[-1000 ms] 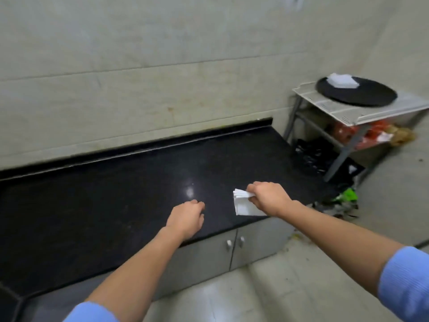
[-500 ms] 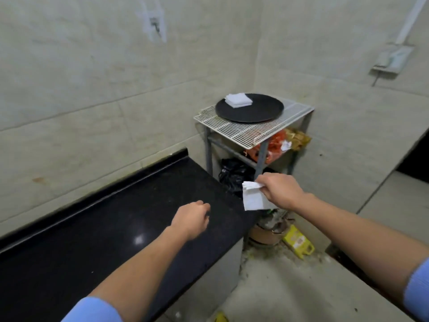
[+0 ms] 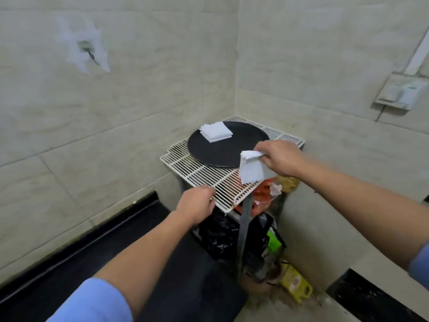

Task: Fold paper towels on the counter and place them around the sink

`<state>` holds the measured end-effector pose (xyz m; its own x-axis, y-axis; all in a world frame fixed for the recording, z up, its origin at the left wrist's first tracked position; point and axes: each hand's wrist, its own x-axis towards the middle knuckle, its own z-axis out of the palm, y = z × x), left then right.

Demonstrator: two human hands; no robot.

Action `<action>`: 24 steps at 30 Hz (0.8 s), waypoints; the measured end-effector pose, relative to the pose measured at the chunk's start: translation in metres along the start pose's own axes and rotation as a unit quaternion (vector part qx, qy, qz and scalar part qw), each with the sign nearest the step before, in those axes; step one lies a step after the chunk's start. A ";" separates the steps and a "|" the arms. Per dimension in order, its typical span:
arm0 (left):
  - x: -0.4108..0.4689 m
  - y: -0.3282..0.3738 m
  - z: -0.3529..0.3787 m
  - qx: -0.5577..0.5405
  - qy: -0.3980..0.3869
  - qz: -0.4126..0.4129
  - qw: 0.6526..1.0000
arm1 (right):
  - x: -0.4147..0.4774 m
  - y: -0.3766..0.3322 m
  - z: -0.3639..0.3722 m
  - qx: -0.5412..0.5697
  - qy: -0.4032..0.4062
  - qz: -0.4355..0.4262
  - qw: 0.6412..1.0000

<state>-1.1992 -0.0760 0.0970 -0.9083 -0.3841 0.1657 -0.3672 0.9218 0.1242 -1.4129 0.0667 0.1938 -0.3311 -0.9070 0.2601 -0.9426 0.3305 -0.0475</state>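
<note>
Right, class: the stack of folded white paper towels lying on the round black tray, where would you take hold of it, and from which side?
Probably its near-right edge, coming from the front right over the bare round black tray. The stack of folded white paper towels lies flat at the tray's far-left rim, wall behind; pinch through every layer.
</note>
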 end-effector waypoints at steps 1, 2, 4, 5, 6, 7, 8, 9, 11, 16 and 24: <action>0.015 -0.002 0.001 0.001 0.004 -0.007 1.000 | 0.015 0.009 0.002 0.006 -0.003 -0.008 1.000; 0.031 -0.003 0.002 0.002 0.008 -0.014 1.000 | 0.029 0.017 0.005 0.010 -0.008 -0.019 1.000; 0.059 -0.006 0.005 0.005 0.020 -0.033 0.999 | 0.058 0.032 0.013 0.014 -0.023 -0.048 0.998; 0.073 -0.006 0.006 0.008 0.029 -0.046 0.999 | 0.072 0.039 0.018 0.018 -0.034 -0.063 0.997; 0.086 -0.006 0.006 0.011 0.036 -0.062 0.997 | 0.087 0.045 0.024 0.023 -0.049 -0.078 0.995; 0.099 -0.005 0.007 0.012 0.040 -0.083 0.996 | 0.101 0.051 0.031 0.028 -0.067 -0.090 0.993; 0.111 -0.005 0.009 0.012 0.043 -0.105 0.993 | 0.115 0.057 0.038 0.031 -0.084 -0.101 0.991; 0.122 -0.005 0.011 0.014 0.041 -0.126 0.991 | 0.129 0.063 0.046 0.033 -0.101 -0.111 0.988; 0.140 -0.005 0.015 0.024 0.032 -0.161 0.986 | 0.157 0.073 0.062 0.042 -0.128 -0.131 0.982; 0.167 -0.010 0.027 0.056 0.013 -0.216 0.975 | 0.220 0.087 0.104 0.063 -0.162 -0.168 0.970; 0.186 -0.025 0.049 0.054 0.020 -0.246 0.968 | 0.274 0.093 0.157 0.072 -0.154 -0.173 0.970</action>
<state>-1.3693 -0.1677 0.0767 -0.6105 -0.7778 0.1496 -0.7741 0.6259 0.0948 -1.5983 -0.1925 0.1091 0.0299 -0.9995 -0.0141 -0.9885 -0.0275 -0.1489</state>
